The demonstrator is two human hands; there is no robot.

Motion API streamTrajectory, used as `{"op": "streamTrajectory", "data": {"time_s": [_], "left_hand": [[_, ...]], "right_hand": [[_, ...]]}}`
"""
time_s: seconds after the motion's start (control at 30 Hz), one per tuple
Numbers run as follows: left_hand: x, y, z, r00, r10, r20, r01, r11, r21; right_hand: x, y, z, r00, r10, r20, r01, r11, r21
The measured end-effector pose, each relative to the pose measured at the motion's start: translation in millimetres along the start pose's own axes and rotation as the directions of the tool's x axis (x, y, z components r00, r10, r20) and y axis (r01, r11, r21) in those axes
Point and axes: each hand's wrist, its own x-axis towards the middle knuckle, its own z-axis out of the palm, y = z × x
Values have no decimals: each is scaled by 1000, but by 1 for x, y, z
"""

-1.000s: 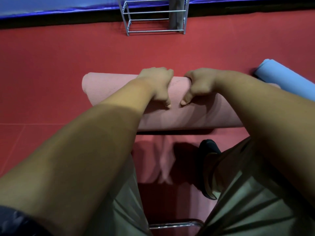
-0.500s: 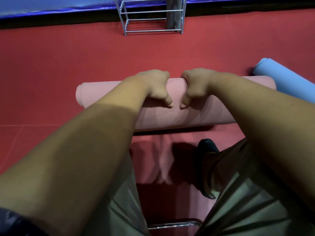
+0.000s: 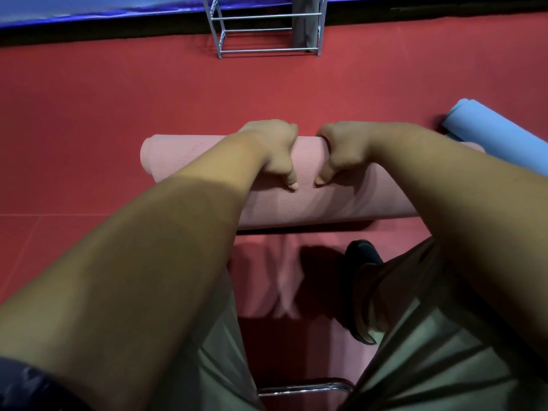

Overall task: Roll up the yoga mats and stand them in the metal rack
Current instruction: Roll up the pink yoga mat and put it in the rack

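A pink yoga mat [image 3: 311,203], mostly rolled, lies crosswise on the red floor in front of me. Its flat tail [image 3: 261,280] runs back between my legs. My left hand [image 3: 272,149] and my right hand [image 3: 344,149] grip the top of the roll side by side at its middle, fingers curled over the far side and thumbs pressing the near side. A rolled blue mat [image 3: 492,134] lies on the floor at the right, touching the pink roll's right end. The metal rack [image 3: 267,31] stands at the far wall with a grey rolled mat [image 3: 305,22] upright in it.
Open red floor [image 3: 103,99] stretches between the roll and the rack. A blue pad [image 3: 89,7] runs along the far edge. A chrome tube [image 3: 302,388] sits low between my legs, and my dark shoe [image 3: 361,253] rests just behind the roll.
Both hands have shifted their hold a little toward me on the roll. The pink roll has barely moved along the floor.
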Motion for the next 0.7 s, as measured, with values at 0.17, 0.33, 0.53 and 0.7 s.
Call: {"op": "streamTrajectory", "data": {"time_s": [0.17,0.33,0.53,0.7], "left_hand": [[5,-1,0,997,-41,63,46,996,-81],[7,1,-1,998,-13,65,18,997,-70],[4,10,6,995,88,49,-92,993,76],[4,8,5,996,81,46,-81,997,1]], "right_hand": [[-1,-10,11,999,4,-47,-11,987,-158],[0,-7,2,999,25,-34,-28,998,-64],[5,10,3,999,26,22,-28,996,83],[5,7,4,994,17,106,-25,997,77]]}}
